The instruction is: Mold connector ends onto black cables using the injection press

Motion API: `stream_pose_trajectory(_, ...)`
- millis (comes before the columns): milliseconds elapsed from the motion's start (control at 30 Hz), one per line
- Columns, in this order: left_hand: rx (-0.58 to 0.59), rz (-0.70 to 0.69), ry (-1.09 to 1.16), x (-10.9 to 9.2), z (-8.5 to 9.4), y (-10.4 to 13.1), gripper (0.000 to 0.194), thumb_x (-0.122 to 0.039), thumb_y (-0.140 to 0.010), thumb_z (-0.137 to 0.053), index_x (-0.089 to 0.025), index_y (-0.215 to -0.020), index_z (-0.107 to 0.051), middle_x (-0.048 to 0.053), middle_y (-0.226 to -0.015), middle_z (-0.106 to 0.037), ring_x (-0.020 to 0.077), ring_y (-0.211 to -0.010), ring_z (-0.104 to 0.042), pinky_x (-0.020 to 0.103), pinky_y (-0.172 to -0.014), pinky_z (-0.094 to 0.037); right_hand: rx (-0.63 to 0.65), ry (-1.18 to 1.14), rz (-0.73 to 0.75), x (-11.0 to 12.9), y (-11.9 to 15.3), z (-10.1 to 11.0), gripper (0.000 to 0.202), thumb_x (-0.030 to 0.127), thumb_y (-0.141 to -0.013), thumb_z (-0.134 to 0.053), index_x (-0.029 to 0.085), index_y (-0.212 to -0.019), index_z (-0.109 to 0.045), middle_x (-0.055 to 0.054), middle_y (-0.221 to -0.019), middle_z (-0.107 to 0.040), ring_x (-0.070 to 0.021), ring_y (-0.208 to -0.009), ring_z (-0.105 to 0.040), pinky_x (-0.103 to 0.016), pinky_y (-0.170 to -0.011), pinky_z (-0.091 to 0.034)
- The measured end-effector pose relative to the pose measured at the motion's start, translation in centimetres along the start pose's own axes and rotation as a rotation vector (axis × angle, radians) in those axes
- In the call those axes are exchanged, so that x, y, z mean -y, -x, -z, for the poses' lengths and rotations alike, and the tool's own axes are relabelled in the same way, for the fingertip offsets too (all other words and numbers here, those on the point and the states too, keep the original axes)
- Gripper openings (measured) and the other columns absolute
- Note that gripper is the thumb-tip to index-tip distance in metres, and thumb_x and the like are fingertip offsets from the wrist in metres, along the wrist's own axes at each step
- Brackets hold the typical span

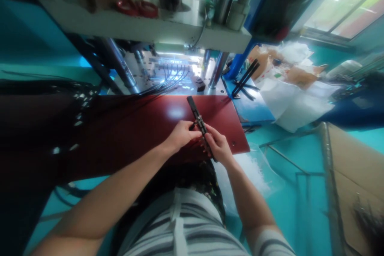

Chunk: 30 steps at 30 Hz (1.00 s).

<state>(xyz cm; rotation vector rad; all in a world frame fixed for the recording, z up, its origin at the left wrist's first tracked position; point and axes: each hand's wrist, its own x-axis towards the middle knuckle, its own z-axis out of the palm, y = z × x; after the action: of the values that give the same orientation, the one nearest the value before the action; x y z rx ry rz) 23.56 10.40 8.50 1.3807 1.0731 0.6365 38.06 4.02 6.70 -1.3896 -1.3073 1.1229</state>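
A long, narrow dark bar with metal fittings [198, 119], which looks like a mould insert, is held slantwise above the red table [168, 116]. My right hand [221, 146] is closed round its lower right side. On the other side, my left hand [181, 134] is closed in a pinch against the middle of the bar. A small black piece [192, 126] shows between its finger and thumb. Small copper-coloured pins stick out low on the bar, beside my fingers. What lies under the fingertips is hidden.
Behind the table stands a press with steel columns [218, 70] and a lit bed with several thin cables [172, 76]. Red-handled scissors [136, 8] lie on its upper plate. Black cables [45, 128] heap up at left. Black upright tools [246, 78], crumpled bags [288, 84] and a cardboard box [354, 160] are at right.
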Motion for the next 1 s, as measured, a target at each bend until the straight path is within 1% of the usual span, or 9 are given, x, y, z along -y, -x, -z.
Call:
stream_pose_trajectory(67, -0.007, -0.016, 0.064, -0.1, 0.2, 0.0, 0.022, -0.032, -0.063, -0.065, -0.013, -0.069, -0.056, -0.003, -0.059, -0.053, 0.0069, -0.051, -0.045, 0.019, -0.048, -0.033, -0.010, -0.037, -0.010, 0.0, 0.0, 0.0, 0.046, 0.042, -0.084, -0.050, 0.020, -0.123, -0.055, 0.003, -0.059, -0.057, -0.0084, -0.038, -0.050, -0.019, -0.034, -0.043)
stream_pose_trajectory(167, -0.041, 0.014, 0.265, -0.5, 0.8, 0.0, 0.024, -0.038, -0.071, -0.059, -0.018, -0.080, -0.050, -0.007, -0.059, -0.047, 0.0043, -0.043, -0.037, 0.016, -0.039, -0.022, -0.060, -0.154, -0.047, -0.1, 0.1, 0.0, 0.047, 0.044, -0.082, -0.053, 0.019, -0.122, -0.055, 0.003, -0.058, -0.057, -0.0083, -0.037, -0.048, -0.019, -0.030, -0.040)
stream_pose_trajectory(233, -0.032, 0.068, 0.334, -0.6, 1.0, 0.0, 0.022, -0.036, -0.071, -0.058, -0.019, -0.076, -0.046, -0.008, -0.055, -0.042, 0.0028, -0.038, -0.029, 0.015, -0.036, -0.015, -0.099, -0.215, -0.067, -0.2, 0.1, 0.1, 0.048, 0.045, -0.080, -0.055, 0.018, -0.121, -0.055, 0.003, -0.056, -0.056, -0.0085, -0.036, -0.048, -0.019, -0.029, -0.039)
stream_pose_trajectory(300, -0.002, 0.129, 0.315, -0.7, 1.1, 0.0, 0.022, -0.033, -0.068, -0.061, -0.017, -0.071, -0.047, -0.008, -0.050, -0.039, 0.0021, -0.036, -0.027, 0.015, -0.036, -0.014, -0.111, -0.249, -0.078, -0.2, 0.1, 0.2, 0.048, 0.045, -0.079, -0.056, 0.019, -0.120, -0.056, 0.004, -0.054, -0.055, -0.0083, -0.035, -0.046, -0.019, -0.029, -0.039)
stream_pose_trajectory(367, 0.006, 0.194, 0.277, -0.8, 0.8, 0.1, 0.021, -0.032, -0.065, -0.063, -0.016, -0.068, -0.050, -0.008, -0.047, -0.038, 0.0023, -0.035, -0.029, 0.015, -0.036, -0.016, -0.094, -0.252, -0.083, -0.2, 0.1, 0.3, 0.047, 0.044, -0.079, -0.057, 0.020, -0.119, -0.057, 0.004, -0.055, -0.056, -0.0084, -0.036, -0.047, -0.020, -0.030, -0.041)
stream_pose_trajectory(433, -0.014, 0.216, 0.250, -0.7, 0.4, 0.2, 0.023, -0.032, -0.063, -0.065, -0.014, -0.068, -0.052, -0.007, -0.047, -0.043, 0.0032, -0.037, -0.034, 0.016, -0.037, -0.019, -0.069, -0.232, -0.079, -0.1, 0.2, 0.4, 0.046, 0.044, -0.079, -0.057, 0.021, -0.118, -0.058, 0.003, -0.057, -0.057, -0.0088, -0.038, -0.048, -0.020, -0.032, -0.043)
stream_pose_trajectory(600, -0.069, 0.153, 0.239, -0.7, 0.1, 0.2, 0.024, -0.032, -0.059, -0.068, -0.013, -0.064, -0.056, -0.003, -0.055, -0.055, 0.0074, -0.048, -0.048, 0.018, -0.046, -0.034, -0.052, -0.192, -0.078, 0.0, 0.2, 0.4, 0.047, 0.046, -0.079, -0.056, 0.021, -0.119, -0.058, 0.002, -0.058, -0.057, -0.0092, -0.039, -0.049, -0.020, -0.032, -0.044)
stream_pose_trajectory(833, -0.088, 0.160, 0.263, -0.7, 0.3, 0.2, 0.019, -0.030, -0.061, -0.066, -0.013, -0.066, -0.058, -0.004, -0.052, -0.053, 0.0069, -0.046, -0.045, 0.019, -0.046, -0.033, -0.018, -0.181, -0.077, -0.3, 0.1, 0.5, 0.048, 0.045, -0.080, -0.056, 0.023, -0.122, -0.056, 0.002, -0.060, -0.058, -0.0095, -0.040, -0.050, -0.021, -0.033, -0.045)
stream_pose_trajectory(1000, -0.212, 0.039, 0.202, -0.3, 0.1, 0.1, 0.023, -0.033, -0.061, -0.067, -0.013, -0.060, -0.056, -0.003, -0.054, -0.055, 0.0075, -0.049, -0.046, 0.020, -0.048, -0.035, -0.023, -0.105, -0.056, -0.3, 0.0, 0.3, 0.048, 0.046, -0.081, -0.054, 0.022, -0.123, -0.056, 0.002, -0.061, -0.059, -0.0100, -0.040, -0.051, -0.022, -0.034, -0.046)
